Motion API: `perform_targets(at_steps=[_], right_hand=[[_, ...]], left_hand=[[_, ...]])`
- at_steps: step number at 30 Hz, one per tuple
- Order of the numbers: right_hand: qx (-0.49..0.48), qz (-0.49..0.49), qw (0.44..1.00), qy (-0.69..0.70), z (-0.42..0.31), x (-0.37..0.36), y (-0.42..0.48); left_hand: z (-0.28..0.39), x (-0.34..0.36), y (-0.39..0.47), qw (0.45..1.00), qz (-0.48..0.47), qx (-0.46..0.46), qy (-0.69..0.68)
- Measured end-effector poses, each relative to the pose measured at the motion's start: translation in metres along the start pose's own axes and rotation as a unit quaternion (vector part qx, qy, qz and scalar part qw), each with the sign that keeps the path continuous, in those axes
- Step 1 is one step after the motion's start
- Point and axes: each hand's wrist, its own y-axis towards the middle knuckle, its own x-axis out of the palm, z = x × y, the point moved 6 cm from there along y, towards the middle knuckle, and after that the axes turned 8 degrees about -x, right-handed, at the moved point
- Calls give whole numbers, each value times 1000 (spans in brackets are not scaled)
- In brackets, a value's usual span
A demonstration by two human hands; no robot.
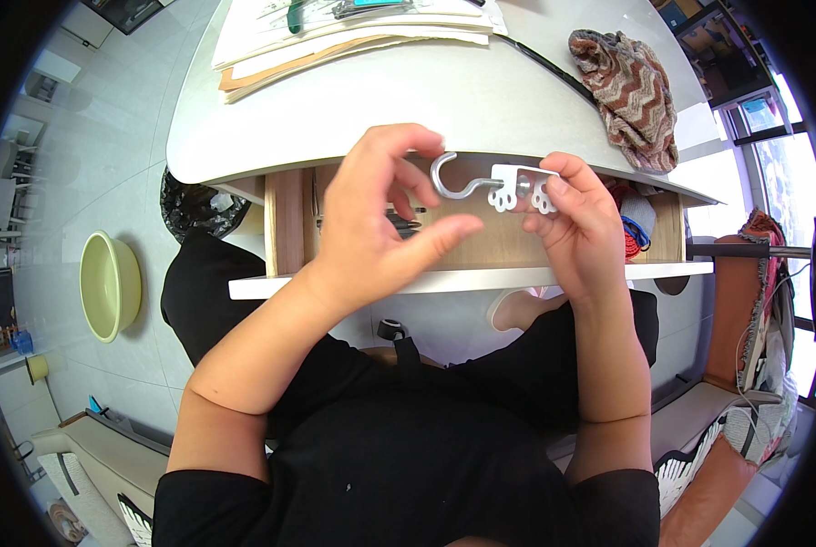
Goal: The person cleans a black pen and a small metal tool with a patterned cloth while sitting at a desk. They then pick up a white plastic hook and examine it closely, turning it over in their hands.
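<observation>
My right hand [578, 212] pinches a white metal bracket [505, 186] with paw-shaped ends between thumb and fingers. A silver metal hook [454, 193] passes through the bracket, its curved end turned to the left. Close by that curve is my left hand [387, 205], fingers spread and bent, with a gap between thumb and fingertips and nothing held. Both hands are above an open wooden drawer [476, 249] with a white front. Inside it, dark slender items [402, 223] are partly hidden behind my left hand.
On the white table [380, 123] are stacked papers [353, 51], a black stick-like item [551, 68] and a brown zigzag-patterned cloth [630, 102]. Red and blue cord [633, 236] sits at the drawer's right end. A black-bagged bin [199, 205] and a yellow-green basin [110, 287] stand at left.
</observation>
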Motion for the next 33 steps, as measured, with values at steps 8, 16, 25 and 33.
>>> perform_targets(at_steps=[8, 16, 25, 33], right_hand=[[18, -2, 1000, -18, 3, 1, -1], [-46, -22, 997, -50, -2, 7, -3], [45, -7, 999, 23, 8, -2, 2], [64, -23, 998, 19, 9, 1, 2]], left_hand=[[5, 3, 1, 990, 32, 94, 103], [-14, 3, -1, 970, -10, -194, -143], [10, 9, -1, 990, -89, 103, 27], [5, 10, -1, 997, -9, 63, 32]])
